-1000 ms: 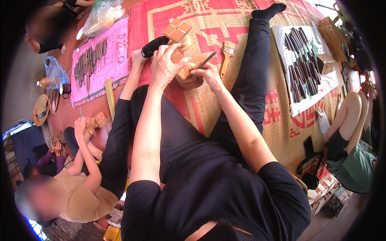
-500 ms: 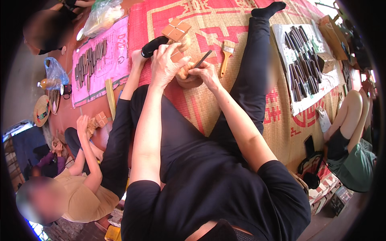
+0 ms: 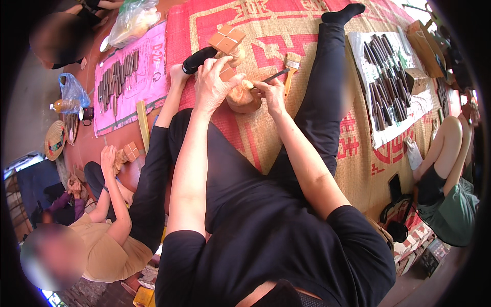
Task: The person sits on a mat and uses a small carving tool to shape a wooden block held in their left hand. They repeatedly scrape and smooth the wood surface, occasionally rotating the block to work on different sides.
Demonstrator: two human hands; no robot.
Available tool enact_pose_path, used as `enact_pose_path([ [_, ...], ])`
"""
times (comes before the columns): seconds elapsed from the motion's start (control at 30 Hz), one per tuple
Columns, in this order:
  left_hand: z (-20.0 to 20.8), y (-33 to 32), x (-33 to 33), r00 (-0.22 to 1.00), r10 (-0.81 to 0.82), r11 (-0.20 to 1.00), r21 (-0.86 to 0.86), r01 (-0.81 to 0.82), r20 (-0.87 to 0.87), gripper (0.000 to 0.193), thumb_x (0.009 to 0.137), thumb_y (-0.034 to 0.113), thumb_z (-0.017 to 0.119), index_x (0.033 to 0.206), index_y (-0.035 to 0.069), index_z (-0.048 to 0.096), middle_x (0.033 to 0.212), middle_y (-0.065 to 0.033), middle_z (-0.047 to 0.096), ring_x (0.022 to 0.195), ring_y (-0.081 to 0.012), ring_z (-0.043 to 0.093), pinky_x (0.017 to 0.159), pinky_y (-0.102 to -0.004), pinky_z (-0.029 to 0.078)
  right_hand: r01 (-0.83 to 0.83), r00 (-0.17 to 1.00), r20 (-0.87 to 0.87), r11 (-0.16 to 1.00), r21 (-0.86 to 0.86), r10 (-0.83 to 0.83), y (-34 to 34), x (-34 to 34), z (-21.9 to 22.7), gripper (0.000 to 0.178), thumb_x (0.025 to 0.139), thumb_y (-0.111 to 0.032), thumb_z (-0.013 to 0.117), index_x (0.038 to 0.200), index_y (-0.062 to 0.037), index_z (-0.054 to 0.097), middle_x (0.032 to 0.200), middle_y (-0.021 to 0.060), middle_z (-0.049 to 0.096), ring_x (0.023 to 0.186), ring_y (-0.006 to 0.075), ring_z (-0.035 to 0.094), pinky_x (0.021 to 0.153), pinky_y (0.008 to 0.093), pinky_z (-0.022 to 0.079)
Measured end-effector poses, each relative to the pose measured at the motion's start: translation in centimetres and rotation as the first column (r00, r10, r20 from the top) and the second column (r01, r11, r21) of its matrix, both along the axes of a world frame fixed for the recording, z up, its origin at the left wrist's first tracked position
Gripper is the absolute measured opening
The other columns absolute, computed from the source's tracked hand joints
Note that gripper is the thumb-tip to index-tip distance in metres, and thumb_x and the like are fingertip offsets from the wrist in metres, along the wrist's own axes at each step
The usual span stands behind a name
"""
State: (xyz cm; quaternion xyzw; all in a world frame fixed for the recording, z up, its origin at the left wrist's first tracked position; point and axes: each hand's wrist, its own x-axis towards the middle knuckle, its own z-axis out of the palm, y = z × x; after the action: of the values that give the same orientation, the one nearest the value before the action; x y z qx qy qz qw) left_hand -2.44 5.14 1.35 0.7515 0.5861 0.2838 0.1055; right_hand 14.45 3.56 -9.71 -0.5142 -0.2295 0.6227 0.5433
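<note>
A light-brown wooden carving (image 3: 240, 96) lies on the mat between my legs, with a square, cross-marked block end (image 3: 227, 39) pointing away from me. My left hand (image 3: 210, 86) is closed around its left side, thumb stretched across the wood. In my right hand (image 3: 272, 95) is a slim dark carving chisel (image 3: 276, 76), pinched in the fingers. One end of the tool meets the carving near my left thumb; the other slants up to the right. Part of the carving is hidden behind my left hand.
A flat brush (image 3: 291, 69) lies right of the carving, on the red-and-tan mat (image 3: 255, 148). Many dark tools rest on a white cloth (image 3: 381, 137) at right and a pink sheet (image 3: 146, 87) at left. A person (image 3: 110, 245) at left holds another carving (image 3: 124, 155).
My right hand has shifted slightly right, and the chisel has tipped flatter. A pale spot on the carving now shows beside my left thumb. The left hand keeps its hold.
</note>
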Motion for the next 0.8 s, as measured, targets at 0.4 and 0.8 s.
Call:
enact_pose_path([
  [0.4,0.1,0.2,0.0,1.0,-0.006,1.0,-0.029,0.005,-0.031,0.058,0.075,0.048,0.076,0.12,0.015,0.063,0.11,-0.0074,0.059,0.105,-0.0288,0.055,0.093,-0.0416,0.044,-0.046,0.999,-0.019,0.999,0.02,0.046,0.1,0.5,-1.3,0.013,0.077,-0.006,0.074,0.088,-0.0024,0.068,0.08,0.006,0.069,0.07,0.0132,0.064,0.064,0.0278,0.052],
  [0.8,0.0,0.3,0.0,1.0,0.009,0.999,-0.038,-0.01,-0.019,0.057,0.074,0.049,0.076,0.12,0.016,0.063,0.107,-0.0078,0.059,0.103,-0.0288,0.056,0.092,-0.042,0.045,-0.165,0.986,0.015,0.984,0.069,0.165,0.2,1.1,-1.0,0.013,0.077,-0.008,0.075,0.086,-0.0016,0.068,0.077,0.0039,0.068,0.067,0.0101,0.062,0.065,0.0244,0.046],
])
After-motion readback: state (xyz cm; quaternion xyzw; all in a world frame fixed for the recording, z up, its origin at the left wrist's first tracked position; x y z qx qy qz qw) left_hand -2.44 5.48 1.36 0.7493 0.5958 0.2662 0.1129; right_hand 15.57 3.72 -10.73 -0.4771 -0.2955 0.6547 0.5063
